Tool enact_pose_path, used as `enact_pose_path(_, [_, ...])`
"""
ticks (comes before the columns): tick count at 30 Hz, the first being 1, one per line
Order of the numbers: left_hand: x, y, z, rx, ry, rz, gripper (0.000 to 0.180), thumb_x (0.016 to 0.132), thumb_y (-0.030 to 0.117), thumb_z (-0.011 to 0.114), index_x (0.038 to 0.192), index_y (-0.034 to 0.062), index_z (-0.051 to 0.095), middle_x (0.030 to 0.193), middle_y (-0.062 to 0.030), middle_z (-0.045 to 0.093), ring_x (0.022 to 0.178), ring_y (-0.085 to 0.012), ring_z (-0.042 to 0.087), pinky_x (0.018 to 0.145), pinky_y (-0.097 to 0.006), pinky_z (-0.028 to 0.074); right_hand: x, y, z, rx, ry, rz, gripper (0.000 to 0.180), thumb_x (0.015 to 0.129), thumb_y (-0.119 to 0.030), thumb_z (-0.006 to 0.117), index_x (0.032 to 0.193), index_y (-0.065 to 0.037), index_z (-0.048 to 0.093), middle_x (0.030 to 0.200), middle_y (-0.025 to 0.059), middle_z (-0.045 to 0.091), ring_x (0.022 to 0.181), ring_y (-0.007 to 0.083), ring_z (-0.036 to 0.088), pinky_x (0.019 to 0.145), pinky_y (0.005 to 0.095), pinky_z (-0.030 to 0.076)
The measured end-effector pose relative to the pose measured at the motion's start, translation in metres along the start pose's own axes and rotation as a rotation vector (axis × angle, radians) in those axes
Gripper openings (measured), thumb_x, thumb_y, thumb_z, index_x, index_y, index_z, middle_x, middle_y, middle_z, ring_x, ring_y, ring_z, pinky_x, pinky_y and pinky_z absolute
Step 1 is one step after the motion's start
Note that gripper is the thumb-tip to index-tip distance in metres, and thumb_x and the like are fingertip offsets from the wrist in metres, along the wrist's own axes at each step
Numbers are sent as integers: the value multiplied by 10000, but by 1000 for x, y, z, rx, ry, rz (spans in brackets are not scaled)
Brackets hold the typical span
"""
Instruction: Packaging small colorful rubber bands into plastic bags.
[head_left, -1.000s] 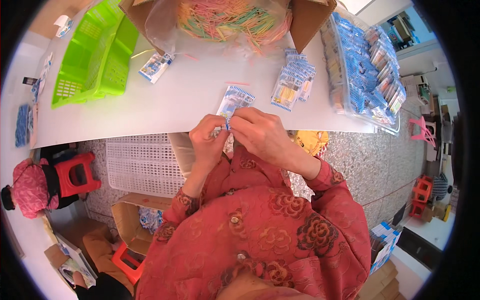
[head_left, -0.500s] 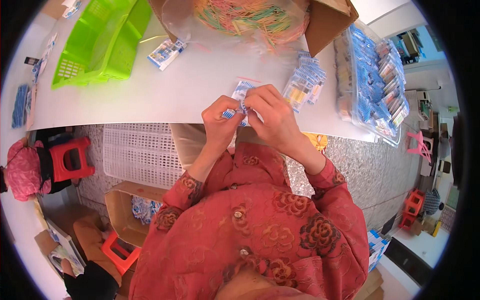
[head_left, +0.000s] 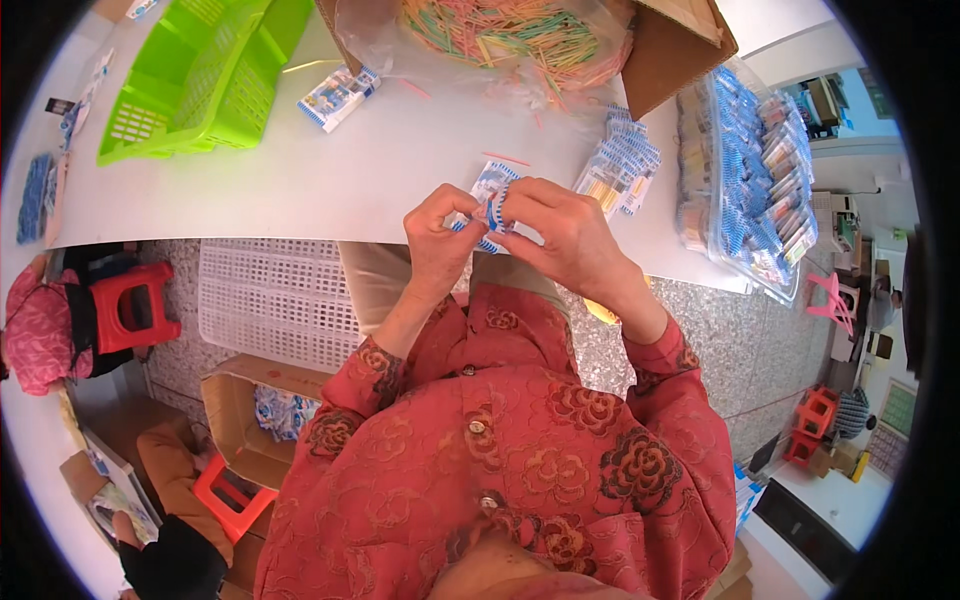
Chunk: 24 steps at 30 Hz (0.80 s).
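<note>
Since the earlier frame, the left hand (head_left: 440,240) and right hand (head_left: 572,228) have moved farther over the blue-and-white packet (head_left: 492,180), toward the pink stick (head_left: 507,158) beyond it; a striped edge (head_left: 499,208) of film curls between them; each hand pinches the film between thumb and fingers; the packet is near the front of the tabletop (head_left: 330,200), partly hidden by the fingers. By judgement, the step in hand is working that striped edge; the next move seems to call for two steady pinches, as thin film may slip or crease; whether the packet is open I cannot tell.

As for containers, a cardboard box (head_left: 672,60) holds a clear bag (head_left: 372,45) of pink, green and yellow sticks (head_left: 520,30); the clear bin (head_left: 694,165) at right is crammed with packaged goods (head_left: 785,165); a low carton (head_left: 232,425) at lower left holds more packets (head_left: 280,412); a green basket (head_left: 245,110) stands at upper left.
</note>
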<state>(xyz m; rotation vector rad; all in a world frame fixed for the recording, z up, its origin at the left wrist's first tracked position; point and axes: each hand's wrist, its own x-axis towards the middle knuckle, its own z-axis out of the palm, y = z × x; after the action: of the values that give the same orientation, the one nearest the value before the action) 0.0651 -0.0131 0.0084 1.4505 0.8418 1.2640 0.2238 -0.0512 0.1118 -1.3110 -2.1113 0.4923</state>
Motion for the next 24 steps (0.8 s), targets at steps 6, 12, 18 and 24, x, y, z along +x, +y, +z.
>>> enact_pose_path(6, [2,1,-1,10,12,-2,132,675,-61,686,725,13,589,714,-27,592,683,-78,551,606,-221,431,10,-2,8,-94,81,-57,147,734,-30,688,858,-34,610,823,94,603,751,281,601,618,353,489])
enact_pose_path(12, [4,3,-7,-130,1,-100,171,723,-47,729,715,23,573,738,-3,576,681,-59,513,616,-220,416,28,19,-9,378,144,86,114,806,-40,646,913,-14,620,823,43,624,734,137,597,644,272,489])
enact_pose_path(18, [1,-1,-15,-176,-4,-200,244,721,-68,729,687,26,506,727,25,508,701,-42,463,655,-197,391,63,145,-28,-88,325,272,205,816,-48,590,1011,-24,647,848,81,647,738,183,625,673,294,500])
enact_pose_path(24, [-1,8,-24,-203,37,-287,303,742,-78,717,678,43,447,742,33,473,717,-38,443,667,-190,398,78,204,-22,-626,192,153,246,766,-31,558,990,-62,655,1079,121,614,916,322,620,792,409,510])
